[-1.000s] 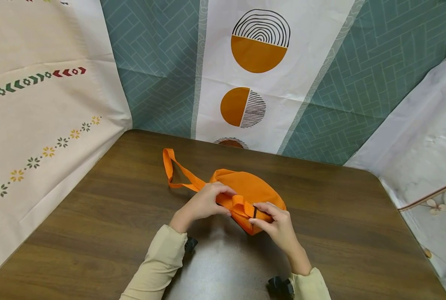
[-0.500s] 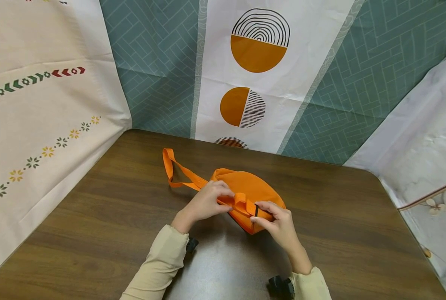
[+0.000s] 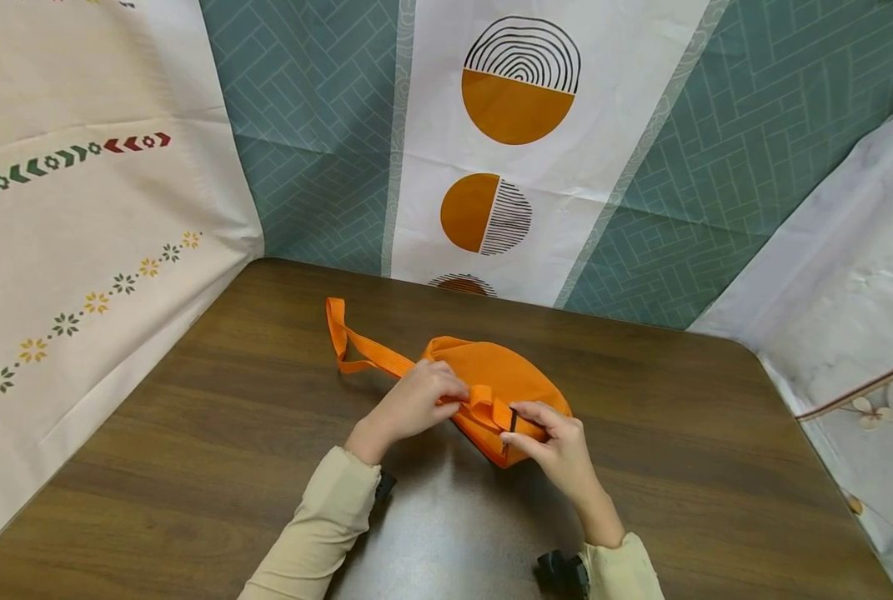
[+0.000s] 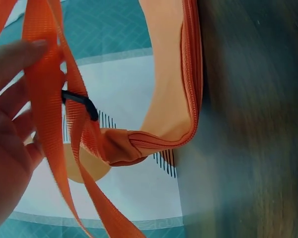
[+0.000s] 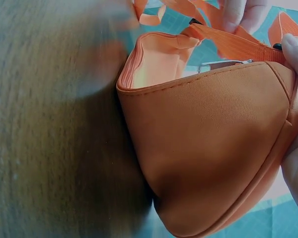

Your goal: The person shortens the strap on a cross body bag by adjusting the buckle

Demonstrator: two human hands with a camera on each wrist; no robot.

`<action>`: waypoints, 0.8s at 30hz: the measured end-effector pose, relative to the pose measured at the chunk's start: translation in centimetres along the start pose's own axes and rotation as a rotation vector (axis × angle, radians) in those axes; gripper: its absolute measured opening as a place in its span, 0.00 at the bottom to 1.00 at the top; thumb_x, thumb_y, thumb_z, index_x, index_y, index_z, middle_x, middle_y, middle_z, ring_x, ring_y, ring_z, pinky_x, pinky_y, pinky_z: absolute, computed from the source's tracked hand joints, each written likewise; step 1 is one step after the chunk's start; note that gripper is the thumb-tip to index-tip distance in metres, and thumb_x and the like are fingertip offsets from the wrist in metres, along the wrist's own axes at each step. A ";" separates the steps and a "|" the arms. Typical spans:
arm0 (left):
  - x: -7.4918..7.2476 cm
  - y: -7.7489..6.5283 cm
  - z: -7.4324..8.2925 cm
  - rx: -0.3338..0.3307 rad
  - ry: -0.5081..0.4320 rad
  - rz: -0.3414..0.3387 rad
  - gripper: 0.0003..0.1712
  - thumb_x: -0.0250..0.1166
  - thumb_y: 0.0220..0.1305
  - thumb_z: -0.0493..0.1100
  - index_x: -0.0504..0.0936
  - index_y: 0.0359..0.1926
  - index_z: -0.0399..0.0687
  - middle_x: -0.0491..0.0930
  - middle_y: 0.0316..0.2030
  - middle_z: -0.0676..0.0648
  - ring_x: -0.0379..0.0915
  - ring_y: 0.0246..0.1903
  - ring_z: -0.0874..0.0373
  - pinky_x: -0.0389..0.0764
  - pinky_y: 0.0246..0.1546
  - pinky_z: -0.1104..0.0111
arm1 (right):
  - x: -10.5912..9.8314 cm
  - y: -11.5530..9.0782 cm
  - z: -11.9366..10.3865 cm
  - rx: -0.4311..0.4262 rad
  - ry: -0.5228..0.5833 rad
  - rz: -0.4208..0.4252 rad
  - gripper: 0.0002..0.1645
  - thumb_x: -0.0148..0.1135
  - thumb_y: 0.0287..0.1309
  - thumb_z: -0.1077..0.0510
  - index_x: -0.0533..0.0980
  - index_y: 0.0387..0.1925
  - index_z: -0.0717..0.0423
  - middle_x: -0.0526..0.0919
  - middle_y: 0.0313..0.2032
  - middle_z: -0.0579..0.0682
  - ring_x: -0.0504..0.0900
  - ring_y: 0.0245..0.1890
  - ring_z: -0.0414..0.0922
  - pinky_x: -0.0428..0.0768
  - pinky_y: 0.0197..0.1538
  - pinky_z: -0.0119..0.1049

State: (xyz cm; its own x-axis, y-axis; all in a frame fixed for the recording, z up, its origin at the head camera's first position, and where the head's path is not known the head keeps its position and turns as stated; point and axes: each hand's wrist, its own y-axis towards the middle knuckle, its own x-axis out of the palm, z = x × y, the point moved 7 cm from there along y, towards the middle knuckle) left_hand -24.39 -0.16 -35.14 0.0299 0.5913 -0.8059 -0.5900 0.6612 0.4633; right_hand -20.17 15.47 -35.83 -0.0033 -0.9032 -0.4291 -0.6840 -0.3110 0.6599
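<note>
An orange waist bag [image 3: 502,367] rests on the wooden table, its loose strap [image 3: 371,354] trailing to the far left in a loop. My left hand [image 3: 419,400] pinches the strap between thumb and fingers, as the left wrist view shows, with a black strap slider [image 4: 80,101] close beside the fingers. At the bag's near right corner, my right hand [image 3: 554,442] grips the strap end by another black slider [image 3: 513,419]. A raised fold of strap [image 3: 481,402] stands between the hands. The zipper [image 4: 191,74] runs along the bag's edge.
The brown wooden table [image 3: 191,433] stretches out around the bag. Behind it hangs a teal and white patterned cloth [image 3: 326,142], with a cream cloth [image 3: 78,242] along the left side and a pale cloth [image 3: 851,275] on the right.
My left hand's thumb and fingers have opened a little, then come together on the strap. The trailing strap loop has shifted slightly and narrowed. The right hand has barely moved.
</note>
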 end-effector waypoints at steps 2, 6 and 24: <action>-0.3 -0.1 0.1 0.019 0.007 0.036 0.06 0.65 0.51 0.34 0.85 0.33 0.43 0.81 0.31 0.52 0.71 0.34 0.59 0.68 0.38 0.67 | 0.0 0.0 0.0 -0.006 0.004 0.004 0.23 0.69 0.30 0.76 0.76 0.36 0.70 0.81 0.31 0.60 0.80 0.30 0.46 0.76 0.37 0.28; -0.8 -0.3 0.1 0.038 0.007 0.081 0.08 0.66 0.51 0.34 0.85 0.35 0.43 0.82 0.31 0.52 0.72 0.33 0.60 0.66 0.33 0.67 | 0.0 0.0 0.1 -0.010 -0.001 0.011 0.23 0.69 0.29 0.77 0.76 0.35 0.70 0.81 0.31 0.60 0.81 0.31 0.47 0.76 0.37 0.27; -1.9 -1.3 -0.9 -0.017 -0.022 0.143 0.05 0.65 0.49 0.34 0.85 0.29 0.44 0.81 0.28 0.53 0.72 0.31 0.61 0.63 0.30 0.69 | -0.3 0.0 0.0 -0.029 -0.050 0.035 0.24 0.70 0.26 0.78 0.76 0.34 0.70 0.81 0.28 0.60 0.81 0.30 0.44 0.76 0.35 0.27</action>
State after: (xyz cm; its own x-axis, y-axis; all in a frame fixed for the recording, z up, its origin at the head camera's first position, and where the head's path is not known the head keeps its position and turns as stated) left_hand -24.39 -2.59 -34.56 -0.0384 0.6891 -0.7236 -0.6028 0.5616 0.5668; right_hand -20.12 15.70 -35.73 -0.0637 -0.8983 -0.4348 -0.6616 -0.2882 0.6923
